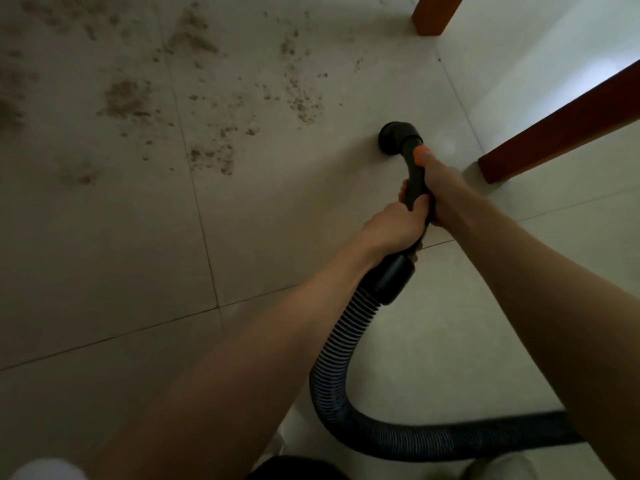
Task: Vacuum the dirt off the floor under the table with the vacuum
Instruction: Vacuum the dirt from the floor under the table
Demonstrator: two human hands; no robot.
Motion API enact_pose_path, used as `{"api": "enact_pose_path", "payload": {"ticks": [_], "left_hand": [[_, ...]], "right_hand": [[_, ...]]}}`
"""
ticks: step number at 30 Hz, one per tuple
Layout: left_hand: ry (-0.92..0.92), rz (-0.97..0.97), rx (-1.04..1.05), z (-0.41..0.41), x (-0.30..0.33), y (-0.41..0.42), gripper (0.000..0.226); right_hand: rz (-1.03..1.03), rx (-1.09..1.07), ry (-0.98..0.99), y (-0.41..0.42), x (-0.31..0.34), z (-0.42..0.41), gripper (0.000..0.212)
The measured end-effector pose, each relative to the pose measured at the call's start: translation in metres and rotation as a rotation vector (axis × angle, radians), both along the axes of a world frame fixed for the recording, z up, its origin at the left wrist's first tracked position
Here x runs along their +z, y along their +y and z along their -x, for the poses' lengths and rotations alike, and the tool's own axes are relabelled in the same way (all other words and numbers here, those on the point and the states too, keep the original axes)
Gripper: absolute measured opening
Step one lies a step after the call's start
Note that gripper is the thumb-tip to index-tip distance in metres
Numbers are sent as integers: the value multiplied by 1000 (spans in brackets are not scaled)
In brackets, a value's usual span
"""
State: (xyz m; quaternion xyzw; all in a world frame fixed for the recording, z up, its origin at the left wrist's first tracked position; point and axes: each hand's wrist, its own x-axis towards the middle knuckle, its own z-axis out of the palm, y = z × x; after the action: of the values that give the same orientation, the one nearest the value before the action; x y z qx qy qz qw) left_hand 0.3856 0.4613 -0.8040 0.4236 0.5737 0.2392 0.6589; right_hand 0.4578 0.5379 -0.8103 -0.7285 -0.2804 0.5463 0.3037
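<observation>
Both hands hold the black vacuum handle. My right hand grips its upper part, with the thumb on an orange button. My left hand grips the handle just below, above the black cuff. The round black nozzle rests on the pale tiled floor. Brown dirt lies scattered in patches to the nozzle's left and beyond it, apart from the nozzle. The ribbed hose curves down from the cuff and runs off to the right.
Two brown wooden table legs stand to the right: one slants close beside my right hand, the other is at the top. The floor to the right is brightly lit. My knees show at the bottom edge.
</observation>
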Motion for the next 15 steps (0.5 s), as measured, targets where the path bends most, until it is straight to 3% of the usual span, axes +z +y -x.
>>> {"api": "enact_pose_path", "payload": {"ticks": [8,15], "left_hand": [[-15,30,117,-15,4,13,55],[-70,63,10,-29,21,27,40]], "right_hand": [[60,189,63,12,17,-2,34],[14,107,-58,22,27,-27,30]]}}
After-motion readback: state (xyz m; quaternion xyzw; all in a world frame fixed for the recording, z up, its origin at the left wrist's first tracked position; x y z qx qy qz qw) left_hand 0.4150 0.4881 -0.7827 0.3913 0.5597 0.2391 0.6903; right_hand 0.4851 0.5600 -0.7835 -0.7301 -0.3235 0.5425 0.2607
